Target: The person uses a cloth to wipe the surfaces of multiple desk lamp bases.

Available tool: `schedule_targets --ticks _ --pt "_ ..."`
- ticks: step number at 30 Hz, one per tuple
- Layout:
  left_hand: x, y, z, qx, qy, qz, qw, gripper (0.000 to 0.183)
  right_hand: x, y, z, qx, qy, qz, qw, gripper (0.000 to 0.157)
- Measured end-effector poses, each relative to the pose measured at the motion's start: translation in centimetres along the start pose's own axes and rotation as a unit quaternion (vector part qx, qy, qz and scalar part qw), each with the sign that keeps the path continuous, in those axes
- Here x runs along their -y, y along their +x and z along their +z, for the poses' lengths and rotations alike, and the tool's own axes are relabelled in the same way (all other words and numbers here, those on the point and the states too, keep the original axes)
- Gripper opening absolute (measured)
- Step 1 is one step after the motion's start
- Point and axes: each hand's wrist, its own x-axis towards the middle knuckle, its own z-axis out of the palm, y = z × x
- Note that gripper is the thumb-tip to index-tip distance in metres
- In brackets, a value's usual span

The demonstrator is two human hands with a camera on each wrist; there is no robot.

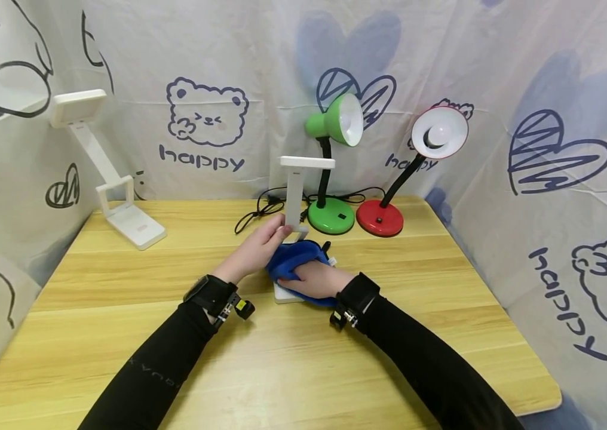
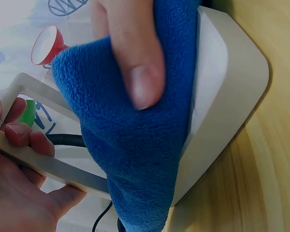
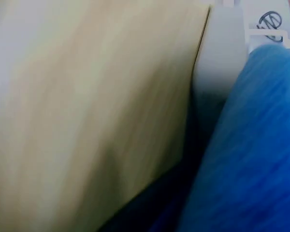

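Observation:
A white desk lamp [image 1: 294, 194] stands at the middle of the table, its flat head level above a straight stem. My left hand [image 1: 254, 249] grips the lamp's frame low down; in the left wrist view its fingers [image 2: 19, 135] curl round the open frame. In my right hand [image 1: 316, 279] is a blue cloth [image 1: 288, 255], bunched over the lamp's base [image 2: 217, 96]. The right thumb [image 2: 144, 87] presses on the fabric, while the other fingers are mostly hidden. The right wrist view is blurred, with blue cloth [image 3: 256, 154] beside the base.
Behind the lamp stand a green lamp [image 1: 331, 216] and a red lamp [image 1: 380, 218], both with bendable black necks. Black cables [image 1: 260, 210] lie near them. A second white lamp [image 1: 137, 226] stands at the table's back left. Printed curtains [image 1: 207, 54] surround the wooden table [image 1: 260, 370].

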Motion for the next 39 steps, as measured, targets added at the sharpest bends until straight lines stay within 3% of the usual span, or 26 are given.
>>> schedule_targets --ticks 6,13,19,26,34,39 --pt "0.2 0.1 0.2 -0.009 0.006 0.013 0.9999 0.022 3.1 -2.0 -1.0 0.029 -0.091 0.020 0.995 0.017" --pt "0.1 0.0 0.1 -0.012 0.003 0.011 0.9999 0.023 7.0 -5.3 -1.7 0.026 -0.162 -0.010 0.986 0.027" --pt "-0.1 0.0 0.1 -0.008 0.002 0.006 0.9999 0.026 7.8 -7.0 -1.5 0.032 -0.147 -0.017 0.988 0.024" --pt "0.0 0.1 0.1 -0.007 -0.003 0.009 0.9999 0.024 6.4 -5.8 -1.8 0.044 -0.088 0.023 0.995 0.031" --pt "0.2 0.1 0.2 -0.009 -0.007 0.012 0.9999 0.024 4.1 -2.0 -1.9 0.059 -0.118 0.049 0.990 0.020" --pt "0.1 0.0 0.1 -0.006 -0.005 0.007 0.9999 0.023 2.7 -0.2 -2.1 0.048 -0.116 0.043 0.991 0.025"
